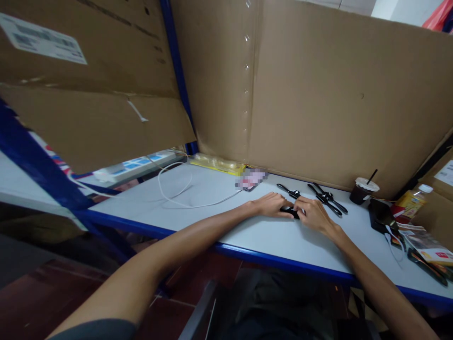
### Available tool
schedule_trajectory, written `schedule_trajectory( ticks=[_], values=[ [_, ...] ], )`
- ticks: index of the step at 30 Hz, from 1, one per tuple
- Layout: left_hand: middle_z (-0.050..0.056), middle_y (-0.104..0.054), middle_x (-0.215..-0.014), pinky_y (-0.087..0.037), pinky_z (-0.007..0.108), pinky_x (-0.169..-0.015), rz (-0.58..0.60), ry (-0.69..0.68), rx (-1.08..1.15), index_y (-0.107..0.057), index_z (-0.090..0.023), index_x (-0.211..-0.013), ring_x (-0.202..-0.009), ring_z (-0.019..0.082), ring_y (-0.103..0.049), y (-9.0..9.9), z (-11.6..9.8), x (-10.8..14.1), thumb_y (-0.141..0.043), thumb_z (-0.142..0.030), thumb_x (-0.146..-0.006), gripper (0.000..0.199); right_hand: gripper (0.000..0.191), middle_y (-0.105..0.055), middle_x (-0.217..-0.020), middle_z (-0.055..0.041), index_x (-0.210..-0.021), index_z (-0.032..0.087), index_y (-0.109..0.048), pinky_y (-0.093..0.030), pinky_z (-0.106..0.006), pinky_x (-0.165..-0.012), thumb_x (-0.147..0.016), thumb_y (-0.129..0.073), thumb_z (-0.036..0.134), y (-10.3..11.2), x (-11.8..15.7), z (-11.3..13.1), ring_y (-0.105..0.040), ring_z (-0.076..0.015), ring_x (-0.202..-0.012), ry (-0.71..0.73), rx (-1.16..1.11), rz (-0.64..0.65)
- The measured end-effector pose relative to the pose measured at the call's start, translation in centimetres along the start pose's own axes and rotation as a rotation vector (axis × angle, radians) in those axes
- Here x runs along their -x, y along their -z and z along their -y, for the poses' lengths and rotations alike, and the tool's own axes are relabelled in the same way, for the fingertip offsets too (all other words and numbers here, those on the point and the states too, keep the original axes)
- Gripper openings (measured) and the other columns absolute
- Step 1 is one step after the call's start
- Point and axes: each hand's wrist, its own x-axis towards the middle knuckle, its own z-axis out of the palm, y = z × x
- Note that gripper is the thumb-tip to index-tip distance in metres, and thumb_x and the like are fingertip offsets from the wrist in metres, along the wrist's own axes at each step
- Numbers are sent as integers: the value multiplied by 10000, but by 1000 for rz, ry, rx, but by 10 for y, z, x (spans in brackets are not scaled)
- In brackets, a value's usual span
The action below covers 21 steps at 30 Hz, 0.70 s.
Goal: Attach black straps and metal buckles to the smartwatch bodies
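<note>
Both hands meet over the light grey tabletop (pixel 262 241), near its front edge. My left hand (pixel 274 205) is closed round one end of a small black object (pixel 290 212). The fingers of my right hand (pixel 311 214) are bent onto the other end of it, touching its top. Much of the black object is hidden under the fingers. Just behind the hands lies a black two-handled tool (pixel 288 191), partly covered by my right hand. To its right, more black tools of the same kind (pixel 327 198) lie crossed over each other.
A phone (pixel 253 179) with a white cable (pixel 198 206) lies behind my left hand. A yellow-edged plastic pack (pixel 217 164) rests along the cardboard wall (pixel 318 94). Rightward stand a dark drink cup (pixel 361 191) and a bottle (pixel 412 205), with packets (pixel 426 243) nearby.
</note>
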Motion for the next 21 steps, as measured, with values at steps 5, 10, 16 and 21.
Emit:
schedule_trajectory(
  ticks=[5,10,16,21],
  values=[
    [64,-756,-798,-292,264,-567,-14,4,-2,-766,-203,-1067,-659,191,-664,-2,2,0,-589,-596,-977,440,249,-731,-847,-13,-809,205,-720,-336,-280,-658,-864,-523,64,-2,0,8,-562,-140,-670,53,-30,26],
    [48,-744,-774,-279,264,-560,-21,-3,5,-764,-211,-1055,-649,179,-656,-3,2,0,-592,-596,-975,429,262,-737,-823,-9,-792,210,-722,-332,-270,-651,-865,-512,71,0,0,7,-548,-135,-638,58,-38,28],
    [51,-735,-759,-298,265,-567,-23,-5,23,-765,-196,-1037,-649,180,-652,-2,1,0,-597,-565,-980,409,258,-744,-788,1,-791,211,-717,-336,-266,-659,-849,-515,62,2,-1,11,-568,-135,-642,46,-42,70],
    [58,-746,-788,-332,267,-585,-16,-9,29,-764,-208,-1099,-669,194,-663,-1,1,1,-588,-583,-977,432,253,-749,-834,-25,-803,201,-718,-325,-284,-666,-894,-512,86,3,-1,11,-588,-145,-677,-9,73,103]
  ],
)
